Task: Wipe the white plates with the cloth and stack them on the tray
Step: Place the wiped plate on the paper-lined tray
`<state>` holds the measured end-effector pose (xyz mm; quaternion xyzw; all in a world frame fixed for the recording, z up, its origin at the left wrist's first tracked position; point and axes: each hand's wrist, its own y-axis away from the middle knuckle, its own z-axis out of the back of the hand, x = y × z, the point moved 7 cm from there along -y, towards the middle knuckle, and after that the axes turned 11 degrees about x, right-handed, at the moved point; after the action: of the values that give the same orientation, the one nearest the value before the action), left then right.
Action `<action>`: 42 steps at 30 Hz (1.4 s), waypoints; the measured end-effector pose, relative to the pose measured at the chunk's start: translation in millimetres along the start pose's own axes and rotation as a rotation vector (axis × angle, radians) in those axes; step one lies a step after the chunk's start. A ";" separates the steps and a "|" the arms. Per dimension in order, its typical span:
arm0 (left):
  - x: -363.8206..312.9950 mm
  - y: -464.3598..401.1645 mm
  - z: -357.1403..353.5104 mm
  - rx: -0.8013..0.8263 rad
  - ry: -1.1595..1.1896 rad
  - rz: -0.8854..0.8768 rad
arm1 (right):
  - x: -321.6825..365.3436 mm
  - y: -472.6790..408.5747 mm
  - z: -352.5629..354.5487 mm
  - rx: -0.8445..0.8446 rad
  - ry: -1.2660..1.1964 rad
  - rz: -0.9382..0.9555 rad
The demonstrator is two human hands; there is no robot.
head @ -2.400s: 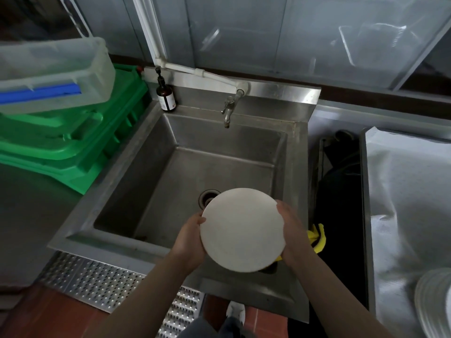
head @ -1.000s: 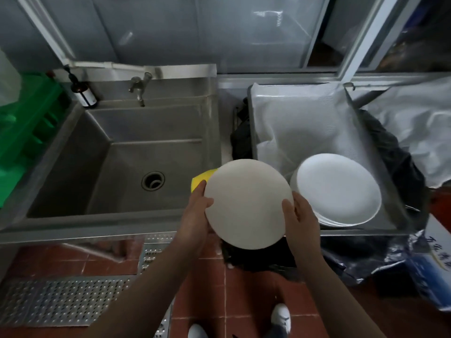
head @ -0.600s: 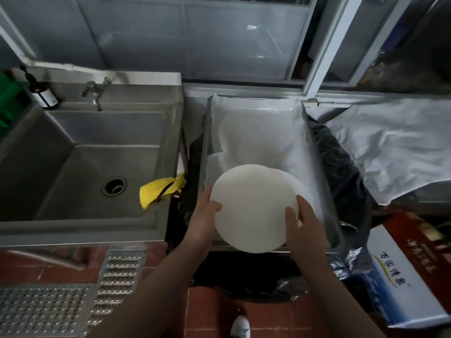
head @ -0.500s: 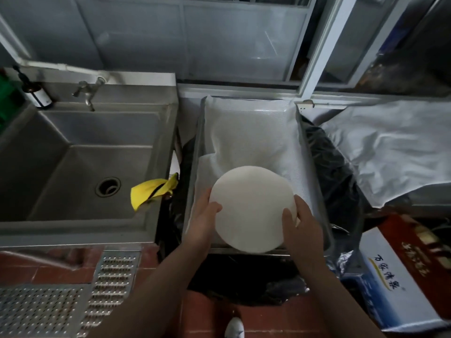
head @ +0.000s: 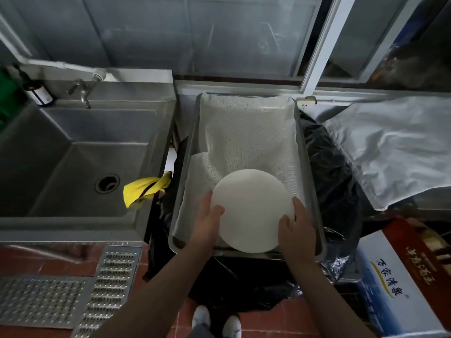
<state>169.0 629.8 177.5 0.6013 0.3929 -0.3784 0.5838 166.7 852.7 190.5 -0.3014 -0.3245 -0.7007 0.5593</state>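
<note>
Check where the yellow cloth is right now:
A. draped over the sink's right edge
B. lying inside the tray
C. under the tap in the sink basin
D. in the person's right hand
A: the yellow cloth hangs over the right edge of the sink, while the left hand and right hand both hold the white plate over the tray.

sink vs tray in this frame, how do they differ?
The sink is bare steel with a drain; the tray is lined with white cloth. The sink is deeper, the tray shallow. A yellow cloth hangs over the sink's edge, while the left hand and right hand hold a white plate over the tray. Both are rectangular stainless steel.
</note>
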 end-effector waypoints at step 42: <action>18.2 -27.2 -3.9 -0.001 0.075 -0.029 | -39.6 -14.1 -30.9 0.024 -0.419 -0.215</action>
<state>151.5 634.4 150.0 0.6092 0.4232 -0.3639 0.5633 158.7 853.8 138.9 -0.3975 -0.4721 -0.6743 0.4055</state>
